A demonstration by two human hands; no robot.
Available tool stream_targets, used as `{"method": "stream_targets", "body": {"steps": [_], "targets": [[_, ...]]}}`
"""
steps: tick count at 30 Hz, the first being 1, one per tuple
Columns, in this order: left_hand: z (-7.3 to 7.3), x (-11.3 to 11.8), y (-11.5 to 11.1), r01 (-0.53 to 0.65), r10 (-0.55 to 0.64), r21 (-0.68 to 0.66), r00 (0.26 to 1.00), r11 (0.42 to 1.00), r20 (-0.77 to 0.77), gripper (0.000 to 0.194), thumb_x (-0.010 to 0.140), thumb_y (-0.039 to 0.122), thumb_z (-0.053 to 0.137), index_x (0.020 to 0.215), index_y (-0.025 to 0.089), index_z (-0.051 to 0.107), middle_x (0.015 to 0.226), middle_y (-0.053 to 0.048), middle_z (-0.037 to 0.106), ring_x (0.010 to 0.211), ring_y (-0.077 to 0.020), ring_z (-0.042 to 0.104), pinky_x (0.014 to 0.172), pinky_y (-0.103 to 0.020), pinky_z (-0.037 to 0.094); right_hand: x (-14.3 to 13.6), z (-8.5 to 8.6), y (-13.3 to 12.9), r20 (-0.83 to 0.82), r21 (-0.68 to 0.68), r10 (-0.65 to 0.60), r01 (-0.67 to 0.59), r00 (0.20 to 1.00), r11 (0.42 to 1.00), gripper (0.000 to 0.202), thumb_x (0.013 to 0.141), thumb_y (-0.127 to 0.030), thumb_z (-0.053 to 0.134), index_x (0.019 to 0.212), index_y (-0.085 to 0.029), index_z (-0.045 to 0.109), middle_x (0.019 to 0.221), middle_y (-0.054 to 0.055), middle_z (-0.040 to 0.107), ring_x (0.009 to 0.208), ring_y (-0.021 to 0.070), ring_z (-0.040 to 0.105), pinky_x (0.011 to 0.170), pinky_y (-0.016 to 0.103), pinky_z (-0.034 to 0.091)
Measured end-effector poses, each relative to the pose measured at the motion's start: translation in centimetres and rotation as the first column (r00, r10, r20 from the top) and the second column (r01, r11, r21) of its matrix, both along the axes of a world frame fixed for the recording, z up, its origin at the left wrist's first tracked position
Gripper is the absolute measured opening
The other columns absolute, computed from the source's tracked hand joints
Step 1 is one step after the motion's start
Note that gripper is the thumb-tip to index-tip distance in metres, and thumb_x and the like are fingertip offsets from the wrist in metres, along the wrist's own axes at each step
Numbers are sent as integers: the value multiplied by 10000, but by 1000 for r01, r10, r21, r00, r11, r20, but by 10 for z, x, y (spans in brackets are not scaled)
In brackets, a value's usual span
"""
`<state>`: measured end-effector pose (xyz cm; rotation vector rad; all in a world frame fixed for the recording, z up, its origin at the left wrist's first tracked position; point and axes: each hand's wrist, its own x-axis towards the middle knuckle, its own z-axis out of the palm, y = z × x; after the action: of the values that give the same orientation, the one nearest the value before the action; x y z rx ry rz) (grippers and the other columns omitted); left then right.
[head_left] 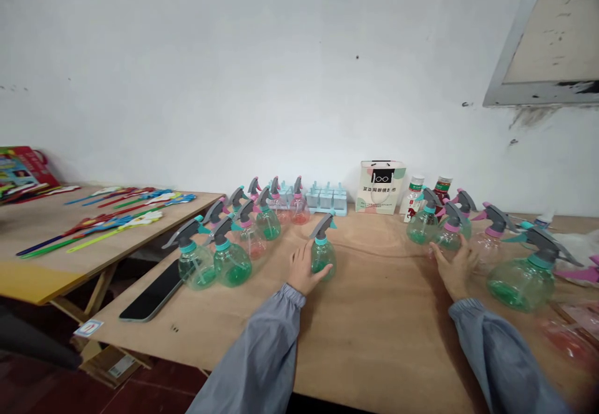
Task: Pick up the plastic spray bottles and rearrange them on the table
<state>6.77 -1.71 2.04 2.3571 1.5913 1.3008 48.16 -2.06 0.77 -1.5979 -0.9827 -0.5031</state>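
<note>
In the middle of the wooden table, my left hand [306, 268] is wrapped around a round clear spray bottle [325, 255] with a teal collar, grey trigger head and green tint; it stands upright. To the right, my right hand [455, 268] has its fingers curved round the lower body of another spray bottle [447, 237], which has a pink collar. Part of that bottle is hidden behind the fingers. Close by on the right stand a pink-collared spray bottle [486, 245] and a larger-looking teal-collared one with green liquid [519, 286].
Several more spray bottles [233, 267] stand at the left beside a black phone [154, 292]. Along the wall are pale blue moulds [327, 200], a paper bag [380, 189] and a bottle with a white label [412, 198]. Colourful plastic sticks [103, 226] lie on the left table.
</note>
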Motion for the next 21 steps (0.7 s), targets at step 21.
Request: {"method": "stream_targets", "body": {"steps": [21], "targets": [[-7,43,-7,287,-352,281,911,916,214,633,849,539,545,1345,178,390,1224,-158,551,1154,-289,561,1001,-483,430,-196,41,-54,-211,-69,821,-846,530,529,631,812,-522,649,1319,-244,395,1253,132,581,1187,283,566,1015,479,468]]}}
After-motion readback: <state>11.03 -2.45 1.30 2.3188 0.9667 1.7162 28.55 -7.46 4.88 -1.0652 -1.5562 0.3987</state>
